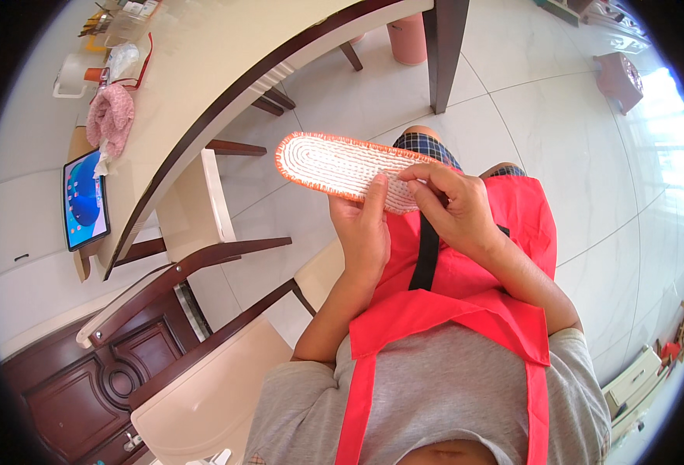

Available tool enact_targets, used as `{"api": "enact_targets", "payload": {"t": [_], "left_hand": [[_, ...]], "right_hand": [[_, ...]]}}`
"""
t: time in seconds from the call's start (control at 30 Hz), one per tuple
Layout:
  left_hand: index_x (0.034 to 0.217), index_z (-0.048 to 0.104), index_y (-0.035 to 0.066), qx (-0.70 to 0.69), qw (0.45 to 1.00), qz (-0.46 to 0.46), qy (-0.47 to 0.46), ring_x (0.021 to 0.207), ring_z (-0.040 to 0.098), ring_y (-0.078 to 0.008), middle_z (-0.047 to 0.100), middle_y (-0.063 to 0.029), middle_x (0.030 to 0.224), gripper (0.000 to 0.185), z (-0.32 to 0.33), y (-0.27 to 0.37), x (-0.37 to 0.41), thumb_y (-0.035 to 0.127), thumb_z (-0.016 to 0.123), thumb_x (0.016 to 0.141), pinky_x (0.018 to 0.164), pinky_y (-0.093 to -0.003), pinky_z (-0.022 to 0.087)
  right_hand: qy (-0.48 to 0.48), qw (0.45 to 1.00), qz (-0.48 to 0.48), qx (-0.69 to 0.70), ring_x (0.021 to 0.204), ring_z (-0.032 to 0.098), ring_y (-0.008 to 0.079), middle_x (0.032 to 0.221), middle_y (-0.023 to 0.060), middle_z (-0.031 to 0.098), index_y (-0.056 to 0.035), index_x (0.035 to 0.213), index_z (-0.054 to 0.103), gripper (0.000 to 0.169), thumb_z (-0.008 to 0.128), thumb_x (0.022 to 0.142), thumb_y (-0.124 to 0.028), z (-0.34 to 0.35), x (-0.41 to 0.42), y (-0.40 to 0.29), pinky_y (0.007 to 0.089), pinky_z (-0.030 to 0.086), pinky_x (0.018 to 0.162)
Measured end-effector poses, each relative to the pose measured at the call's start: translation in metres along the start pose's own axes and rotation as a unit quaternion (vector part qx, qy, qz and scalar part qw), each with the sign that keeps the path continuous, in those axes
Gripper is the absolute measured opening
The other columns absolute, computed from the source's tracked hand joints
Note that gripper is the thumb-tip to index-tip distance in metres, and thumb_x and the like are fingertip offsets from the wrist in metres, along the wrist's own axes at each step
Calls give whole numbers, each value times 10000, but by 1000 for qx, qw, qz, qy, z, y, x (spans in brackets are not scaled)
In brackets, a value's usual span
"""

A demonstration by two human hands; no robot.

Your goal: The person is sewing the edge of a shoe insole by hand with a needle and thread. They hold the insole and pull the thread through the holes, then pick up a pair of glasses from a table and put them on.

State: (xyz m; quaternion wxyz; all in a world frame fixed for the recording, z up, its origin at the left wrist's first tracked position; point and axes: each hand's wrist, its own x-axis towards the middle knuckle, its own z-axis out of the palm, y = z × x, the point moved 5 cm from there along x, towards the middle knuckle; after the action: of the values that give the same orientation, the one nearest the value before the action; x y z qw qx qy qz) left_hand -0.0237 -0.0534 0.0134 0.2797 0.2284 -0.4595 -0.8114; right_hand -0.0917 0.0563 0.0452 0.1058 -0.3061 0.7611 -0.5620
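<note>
A stitched fabric shoe sole point(336, 164), white with rows of stitching and an orange-bound edge, is held out over my lap. My left hand point(362, 218) grips its lower edge, the thumb on the upper face and the fingers hidden beneath. Over the sole's right-hand end, my right hand point(458, 206) has its thumb and index fingertip close together at the surface. Whether a needle, thread or the sole itself is between those fingertips cannot be made out. The right hand covers that end of the sole.
A table point(202, 52) with a dark edge curves across the upper left. On it are a tablet point(86, 197), a pink cloth point(110, 116) and a white mug point(75, 75). Chairs point(214, 378) stand at my left. A pink stool point(619, 81) and bin point(407, 39) are on the tiled floor.
</note>
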Motion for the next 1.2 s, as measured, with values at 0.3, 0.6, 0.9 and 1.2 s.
{"api": "enact_targets", "payload": {"t": [0.3,0.6,0.9,1.2], "left_hand": [[1064,373,-10,-7,1000,-7,-4,904,511,-129,496,-92,1016,276,0,0,-1,-13,486,812,779,-266,438],[1060,369,-25,-8,1000,-8,-2,893,503,-112,499,-90,999,282,1,1,-1,-9,497,809,773,-245,424],[1044,394,-2,70,996,46,-4,884,530,-135,511,-93,1006,246,-1,0,-1,-31,472,813,750,-267,459],[934,486,-15,195,974,115,12,838,512,-99,531,-63,957,145,-6,1,-3,-15,529,795,728,-224,419]], "right_hand": [[3,1000,2,-12,491,540,196,605,112,552,-34,862,579,135,518,744,-60,2,-1,1,277,416,457],[-11,1000,26,-6,473,526,186,576,110,538,-27,876,581,154,507,743,-53,2,-2,1,274,413,453],[28,1000,0,4,434,430,63,520,52,490,-25,880,594,140,516,764,-31,4,-3,1,213,353,419],[20,997,-24,-77,507,558,240,618,119,558,-17,811,526,71,508,748,-43,3,-3,-10,311,425,445]]}}
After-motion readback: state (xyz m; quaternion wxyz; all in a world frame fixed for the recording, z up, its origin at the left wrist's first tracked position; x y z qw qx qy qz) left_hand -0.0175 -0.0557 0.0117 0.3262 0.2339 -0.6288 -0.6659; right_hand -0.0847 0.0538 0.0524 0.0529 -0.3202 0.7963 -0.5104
